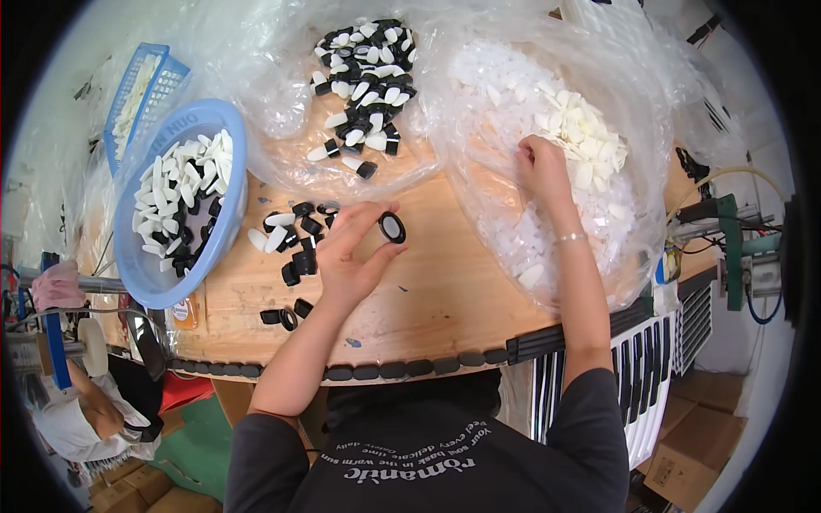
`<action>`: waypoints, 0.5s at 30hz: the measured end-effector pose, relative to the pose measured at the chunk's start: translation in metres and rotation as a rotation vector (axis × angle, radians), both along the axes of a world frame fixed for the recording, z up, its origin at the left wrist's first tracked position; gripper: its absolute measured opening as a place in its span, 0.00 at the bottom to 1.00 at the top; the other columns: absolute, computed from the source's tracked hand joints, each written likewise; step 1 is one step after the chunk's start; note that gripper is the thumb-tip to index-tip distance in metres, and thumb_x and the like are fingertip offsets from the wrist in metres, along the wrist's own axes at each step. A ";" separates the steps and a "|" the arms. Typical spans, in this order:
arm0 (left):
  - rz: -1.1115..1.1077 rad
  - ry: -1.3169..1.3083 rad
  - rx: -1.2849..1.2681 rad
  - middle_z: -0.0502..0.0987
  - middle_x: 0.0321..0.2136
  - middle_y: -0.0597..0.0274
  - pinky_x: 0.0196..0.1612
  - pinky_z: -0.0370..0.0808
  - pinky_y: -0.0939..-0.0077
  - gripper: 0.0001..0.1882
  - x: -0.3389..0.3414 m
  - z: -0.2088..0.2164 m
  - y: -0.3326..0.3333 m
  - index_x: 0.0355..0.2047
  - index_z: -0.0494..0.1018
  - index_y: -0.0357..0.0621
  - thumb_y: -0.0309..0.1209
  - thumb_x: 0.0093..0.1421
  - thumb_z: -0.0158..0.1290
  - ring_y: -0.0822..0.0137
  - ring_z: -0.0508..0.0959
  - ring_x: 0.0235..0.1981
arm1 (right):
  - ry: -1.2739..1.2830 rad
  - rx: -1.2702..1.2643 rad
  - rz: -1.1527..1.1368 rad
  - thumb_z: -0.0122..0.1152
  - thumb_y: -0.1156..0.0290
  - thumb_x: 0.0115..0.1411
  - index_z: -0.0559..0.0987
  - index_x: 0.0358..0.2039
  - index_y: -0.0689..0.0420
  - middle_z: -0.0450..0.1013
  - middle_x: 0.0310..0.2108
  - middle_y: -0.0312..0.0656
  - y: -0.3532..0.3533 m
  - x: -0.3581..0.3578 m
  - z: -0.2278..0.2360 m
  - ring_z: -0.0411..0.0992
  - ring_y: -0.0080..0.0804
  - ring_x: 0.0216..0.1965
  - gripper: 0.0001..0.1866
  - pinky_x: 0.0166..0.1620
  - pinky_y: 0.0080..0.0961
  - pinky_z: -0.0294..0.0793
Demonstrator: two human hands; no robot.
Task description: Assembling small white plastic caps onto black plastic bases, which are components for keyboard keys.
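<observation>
Right of the pale-blue oval basin (239, 162), the left hand (349, 256) pinches a round black-and-white cap (392, 227). Farther right, the right hand (544, 171) curls tightly beside thin cream flakes (592, 141), its hold unclear

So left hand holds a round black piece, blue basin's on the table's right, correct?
No: the head view shows the blue basin on the left side of the table. The left hand does hold the round black piece.
</observation>
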State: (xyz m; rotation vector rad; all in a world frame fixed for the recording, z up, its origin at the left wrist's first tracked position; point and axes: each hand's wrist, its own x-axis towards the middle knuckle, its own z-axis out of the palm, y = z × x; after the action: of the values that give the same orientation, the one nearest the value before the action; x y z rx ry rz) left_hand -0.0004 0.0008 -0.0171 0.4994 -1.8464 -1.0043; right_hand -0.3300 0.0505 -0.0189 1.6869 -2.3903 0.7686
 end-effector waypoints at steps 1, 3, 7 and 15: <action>0.009 -0.001 -0.022 0.77 0.43 0.55 0.52 0.70 0.71 0.29 0.001 0.000 0.000 0.46 0.73 0.34 0.13 0.39 0.61 0.63 0.74 0.46 | -0.195 -0.081 -0.015 0.64 0.77 0.50 0.78 0.32 0.64 0.75 0.28 0.47 0.000 0.018 0.014 0.75 0.36 0.31 0.08 0.36 0.28 0.74; 0.028 -0.006 -0.041 0.77 0.42 0.55 0.50 0.70 0.72 0.28 0.001 0.002 0.000 0.46 0.73 0.34 0.14 0.40 0.61 0.63 0.74 0.45 | -0.492 -0.257 0.089 0.65 0.78 0.50 0.78 0.30 0.65 0.75 0.27 0.42 0.002 0.063 0.033 0.74 0.26 0.28 0.07 0.33 0.21 0.74; 0.122 -0.068 -0.048 0.79 0.38 0.54 0.44 0.74 0.72 0.24 -0.004 0.005 0.007 0.41 0.75 0.35 0.20 0.40 0.66 0.60 0.78 0.40 | -0.556 -0.421 0.432 0.67 0.82 0.47 0.76 0.31 0.61 0.75 0.32 0.42 0.019 0.158 0.054 0.74 0.26 0.28 0.10 0.32 0.18 0.74; 0.201 -0.026 -0.106 0.78 0.35 0.50 0.40 0.75 0.71 0.22 -0.002 0.005 0.008 0.41 0.75 0.34 0.19 0.42 0.63 0.56 0.78 0.36 | -0.360 -0.552 0.566 0.66 0.82 0.47 0.76 0.33 0.61 0.75 0.34 0.45 0.019 0.193 0.040 0.75 0.36 0.32 0.12 0.34 0.23 0.76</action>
State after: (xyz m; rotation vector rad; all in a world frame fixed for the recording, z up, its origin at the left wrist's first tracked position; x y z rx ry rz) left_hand -0.0023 0.0091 -0.0120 0.6226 -1.8214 -0.7651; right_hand -0.1370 0.0699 0.0214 2.0857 -1.5929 1.7460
